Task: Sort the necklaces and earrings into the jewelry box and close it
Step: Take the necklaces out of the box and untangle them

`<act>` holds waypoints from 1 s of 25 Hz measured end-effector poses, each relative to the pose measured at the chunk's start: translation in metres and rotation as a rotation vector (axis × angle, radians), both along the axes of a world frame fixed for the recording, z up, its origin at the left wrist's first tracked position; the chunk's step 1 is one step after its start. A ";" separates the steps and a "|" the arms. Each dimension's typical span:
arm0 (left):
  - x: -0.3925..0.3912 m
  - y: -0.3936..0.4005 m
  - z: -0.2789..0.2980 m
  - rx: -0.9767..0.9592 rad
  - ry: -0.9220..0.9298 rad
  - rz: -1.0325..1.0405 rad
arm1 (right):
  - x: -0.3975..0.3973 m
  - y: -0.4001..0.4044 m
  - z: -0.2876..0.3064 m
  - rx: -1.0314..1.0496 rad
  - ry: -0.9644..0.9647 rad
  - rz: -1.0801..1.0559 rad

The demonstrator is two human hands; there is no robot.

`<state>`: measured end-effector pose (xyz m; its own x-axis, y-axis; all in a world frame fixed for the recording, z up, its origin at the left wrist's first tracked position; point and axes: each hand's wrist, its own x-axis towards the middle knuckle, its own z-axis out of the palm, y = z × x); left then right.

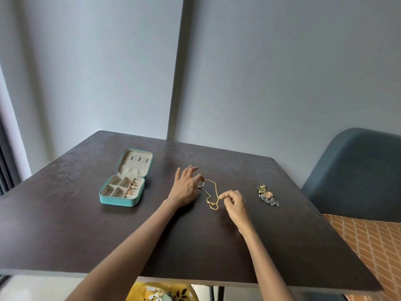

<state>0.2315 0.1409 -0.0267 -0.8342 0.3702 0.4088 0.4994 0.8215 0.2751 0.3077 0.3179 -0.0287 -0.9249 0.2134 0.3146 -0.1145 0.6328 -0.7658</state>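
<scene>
Right now I am watching both hands working over a gold necklace [211, 195] that is lying in a loose loop on the dark table [86, 231], roughly at its middle. My left hand [184, 189] is reaching out with its fingers spread and lightly bent, and the thumb and forefinger are meeting at the far end of the chain; they seem to be pinching it there, though the contact is too small for me to be certain. My right hand [235, 205] is curling its fingers inward, with thumb and forefinger pinching the chain at the near right side of the loop, while the remaining fingers are tucking toward the palm.

To the left of the hands, a teal jewelry box [123, 183] is lying open on the table, its lid folded back flat away from me and its beige lining showing. Some small pinkish and gold pieces [131, 189] are sitting in the right-hand compartments of the tray; the left-hand compartments are showing only lining. To the right of my right hand, apart from it, a small heap of mixed jewelry [268, 195] is resting on the table, green, orange and grey in colour. A blue chair [358, 170] is standing beyond the table's right edge.
</scene>
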 end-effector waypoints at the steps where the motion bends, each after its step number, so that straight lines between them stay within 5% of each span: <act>1: 0.000 0.001 0.001 -0.009 -0.029 -0.027 | 0.002 0.002 -0.001 0.087 0.001 0.003; 10: -0.029 0.021 0.003 -0.064 -0.238 -0.005 | 0.019 0.003 0.004 0.382 -0.011 0.142; 25: -0.093 0.053 0.010 0.015 -0.344 -0.094 | 0.012 0.012 0.005 0.344 0.073 0.262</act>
